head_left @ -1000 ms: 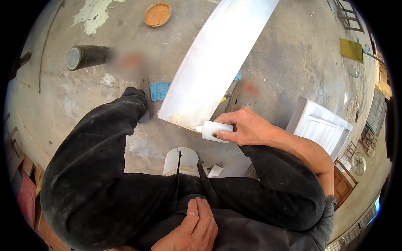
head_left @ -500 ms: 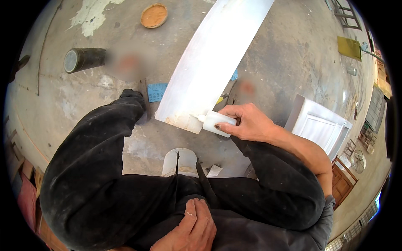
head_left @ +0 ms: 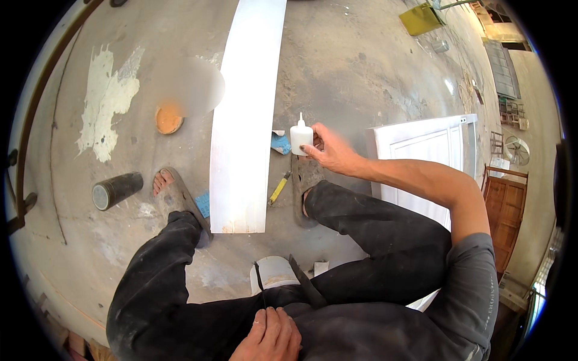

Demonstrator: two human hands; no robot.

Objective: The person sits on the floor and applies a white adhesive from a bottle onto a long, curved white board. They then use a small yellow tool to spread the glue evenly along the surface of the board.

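Clearly light and squeezable, the small white glue bottle (head_left: 301,137) sits upright, right hand (head_left: 333,151) fingers closed round its body; left hand (head_left: 269,337) lies loosely curled, empty

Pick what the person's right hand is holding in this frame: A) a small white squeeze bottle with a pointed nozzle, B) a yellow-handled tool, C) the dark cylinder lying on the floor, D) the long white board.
A: the right hand grips the small white squeeze bottle, nozzle pointing up, just right of the long white board; the yellow-handled tool lies untouched on the concrete floor.
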